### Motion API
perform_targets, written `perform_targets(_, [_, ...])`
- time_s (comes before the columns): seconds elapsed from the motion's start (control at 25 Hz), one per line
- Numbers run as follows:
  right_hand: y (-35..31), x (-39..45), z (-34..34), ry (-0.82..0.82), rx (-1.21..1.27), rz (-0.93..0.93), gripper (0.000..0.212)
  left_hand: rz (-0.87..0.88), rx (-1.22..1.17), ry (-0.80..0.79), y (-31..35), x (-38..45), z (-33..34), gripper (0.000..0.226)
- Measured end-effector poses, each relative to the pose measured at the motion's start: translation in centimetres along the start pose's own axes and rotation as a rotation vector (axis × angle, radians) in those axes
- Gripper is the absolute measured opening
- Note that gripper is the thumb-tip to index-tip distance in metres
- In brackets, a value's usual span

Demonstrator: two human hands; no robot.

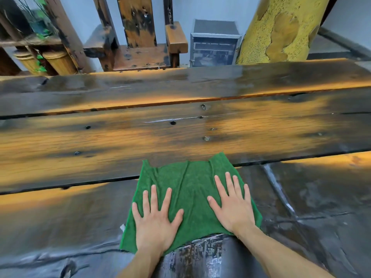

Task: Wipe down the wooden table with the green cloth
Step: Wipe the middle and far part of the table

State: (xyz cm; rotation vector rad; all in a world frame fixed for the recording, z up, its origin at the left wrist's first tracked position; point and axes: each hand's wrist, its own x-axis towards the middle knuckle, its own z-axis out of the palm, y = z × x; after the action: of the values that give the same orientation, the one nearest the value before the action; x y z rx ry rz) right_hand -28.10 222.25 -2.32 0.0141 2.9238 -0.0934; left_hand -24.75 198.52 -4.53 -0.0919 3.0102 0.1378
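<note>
So the person's got the green cloth (190, 197) spread out flat on the near part of the wooden desk (100, 141), its far edge lying over the gap between the nearest plank and the next one. Both hands are on top of it, palms down, fingers straight and spread, not gripping anything, just pressing. Left hand (155, 221) sits on the near-left part of the cloth, right hand (233, 207) on the right side, a strip of cloth showing between them. The planks are dark and glossy with orange patches and a few bolt heads. Beyond the far edge there's a wooden chair (138, 47), a small grey metal box (214, 45) next to it, and a yellow peeling pillar (281, 27) on the right.
</note>
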Motion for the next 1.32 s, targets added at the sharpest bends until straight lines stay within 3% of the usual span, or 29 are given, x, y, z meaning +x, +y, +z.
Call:
perform_targets(0.4, [1.1,-14.1,4.8,0.085,0.039,0.036,0.073,0.003,-0.091,0.01,-0.9,-14.1,1.3,0.077])
perform_targets(0.76, [2.4,-24.5,6.8,0.091,0.154,0.153,0.075,-0.007,-0.126,-0.112,-0.5,-21.9,2.4,0.08])
perform_targets(1.16, [2.9,-21.2,5.8,0.181,0.244,0.331,0.072,-0.077,-0.204,-0.053,3.4,-18.2,1.9,0.068])
perform_targets(1.32, [3.8,-17.9,5.1,0.125,0.237,0.328,0.075,-0.065,-0.223,-0.081,4.9,-14.9,1.3,0.069])
